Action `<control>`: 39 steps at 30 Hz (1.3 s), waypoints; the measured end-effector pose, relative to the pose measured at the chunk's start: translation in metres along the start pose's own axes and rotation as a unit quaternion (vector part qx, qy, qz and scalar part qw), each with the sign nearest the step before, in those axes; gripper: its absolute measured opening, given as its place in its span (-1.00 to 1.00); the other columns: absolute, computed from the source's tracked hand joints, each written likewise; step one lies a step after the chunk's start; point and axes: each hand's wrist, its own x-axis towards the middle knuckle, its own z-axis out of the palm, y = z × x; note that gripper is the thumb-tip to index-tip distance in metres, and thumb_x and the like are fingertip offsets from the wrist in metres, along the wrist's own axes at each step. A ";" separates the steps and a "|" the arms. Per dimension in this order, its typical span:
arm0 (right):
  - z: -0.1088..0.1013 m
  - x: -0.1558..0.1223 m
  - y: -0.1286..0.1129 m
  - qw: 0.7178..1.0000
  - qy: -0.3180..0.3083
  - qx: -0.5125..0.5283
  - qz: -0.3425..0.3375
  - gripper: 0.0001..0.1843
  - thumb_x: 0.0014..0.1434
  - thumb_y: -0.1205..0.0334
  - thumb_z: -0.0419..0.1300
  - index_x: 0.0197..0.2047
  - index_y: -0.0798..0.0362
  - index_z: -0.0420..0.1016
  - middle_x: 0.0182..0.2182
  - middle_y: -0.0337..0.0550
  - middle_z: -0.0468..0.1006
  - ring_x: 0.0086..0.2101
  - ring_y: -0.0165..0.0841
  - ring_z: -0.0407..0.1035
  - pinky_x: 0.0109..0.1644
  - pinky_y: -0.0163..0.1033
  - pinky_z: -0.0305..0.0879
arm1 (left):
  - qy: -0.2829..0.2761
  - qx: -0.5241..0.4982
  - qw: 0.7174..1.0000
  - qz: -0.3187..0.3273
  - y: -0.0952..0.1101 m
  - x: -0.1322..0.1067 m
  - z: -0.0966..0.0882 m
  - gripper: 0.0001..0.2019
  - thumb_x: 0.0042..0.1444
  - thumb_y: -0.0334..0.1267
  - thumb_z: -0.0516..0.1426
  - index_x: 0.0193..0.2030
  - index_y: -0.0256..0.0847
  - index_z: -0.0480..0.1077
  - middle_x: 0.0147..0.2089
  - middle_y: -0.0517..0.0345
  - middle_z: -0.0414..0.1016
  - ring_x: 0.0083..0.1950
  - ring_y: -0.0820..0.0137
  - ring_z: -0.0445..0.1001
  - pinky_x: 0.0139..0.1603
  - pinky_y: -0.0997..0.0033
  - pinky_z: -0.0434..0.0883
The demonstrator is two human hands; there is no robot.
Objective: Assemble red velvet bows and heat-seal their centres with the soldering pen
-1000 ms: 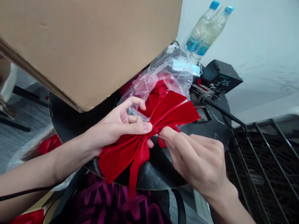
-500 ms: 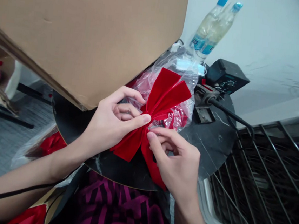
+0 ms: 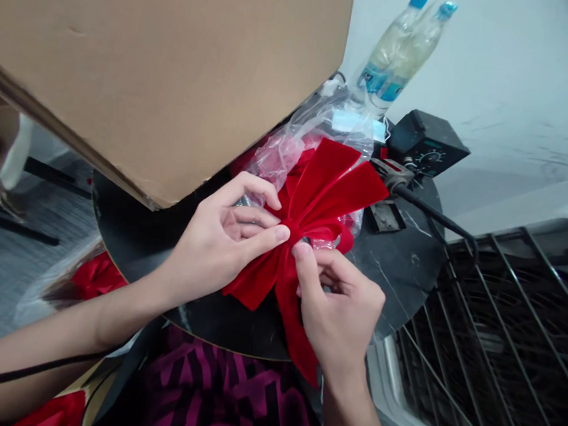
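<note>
The red velvet bow (image 3: 333, 191) sits over a clear plastic bag (image 3: 290, 153) on the round black table (image 3: 401, 251), toward the far side. The left hand (image 3: 222, 234) holds it in a light grip, pressing a fingertip against the bow's gathered centre while the other fingers curl loosely. The right hand (image 3: 338, 305) pinches the centre between thumb and forefinger; whatever else lies in that pinch is too small to tell.

With so little held, a slackened pinch could let the gathered loops slide apart. A hard pull could crush or skew them. The long ribbon tail (image 3: 297, 328) hangs past the table's near edge, where its weight could drag the bow. The right loop lies near the soldering iron (image 3: 429, 210), which could scorch velvet or plastic if hot; its state cannot be told.
</note>
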 end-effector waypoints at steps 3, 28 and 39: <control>0.004 0.003 -0.001 1.000 -0.003 0.011 -0.001 -0.71 0.33 0.11 0.30 -0.41 0.06 0.55 -0.59 -0.30 0.45 -0.61 -0.50 0.25 -0.51 -0.36 0.22 | -0.022 0.026 0.999 0.020 0.000 -0.003 0.000 -0.80 0.19 -0.34 0.33 -0.10 -0.14 0.44 -0.05 0.17 0.48 -0.13 0.45 0.59 -0.12 0.54 0.60; -0.074 0.154 0.123 0.936 0.191 0.265 0.130 -0.52 -0.02 0.40 0.48 -0.07 0.05 0.42 -0.43 -0.26 0.62 -0.41 -0.41 0.59 -0.27 -0.39 0.60 | -0.010 0.036 0.997 -0.066 -0.006 0.010 -0.004 -0.88 0.11 -0.28 0.40 -0.19 -0.17 0.69 -0.17 0.13 0.73 -0.11 0.34 0.70 0.03 0.45 0.62; -0.105 0.148 0.123 0.957 0.290 0.007 -0.020 -0.80 0.04 0.28 0.46 -0.28 0.10 0.56 -0.57 -0.21 0.60 -0.65 -0.35 0.47 -0.63 -0.35 0.37 | -0.014 0.028 0.996 -0.081 -0.019 0.016 -0.008 -0.80 0.17 -0.27 0.38 -0.06 -0.18 0.68 -0.11 0.13 0.74 -0.10 0.46 0.67 -0.02 0.65 0.56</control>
